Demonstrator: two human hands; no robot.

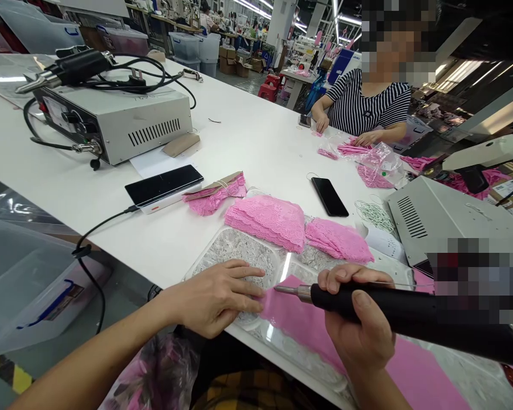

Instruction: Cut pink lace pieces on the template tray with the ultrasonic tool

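Observation:
My right hand (359, 319) is wrapped round a black hand tool (410, 322) whose metal tip points left, just above a pink fabric strip (299, 322). That strip lies on a clear plate over a grey patterned mat (235, 250). My left hand (218, 293) rests with its fingers stretched out flat, pressing the strip's left end right beside the tool tip. Stacks of pink lace pieces (267, 219) lie just beyond the mat.
A grey control box (119, 122) with a second tool and cables stands far left, another box (448, 219) on the right. Two phones (165, 185) (330, 196) lie on the white table (248, 136). A person in a striped top (367, 105) handles pink pieces opposite.

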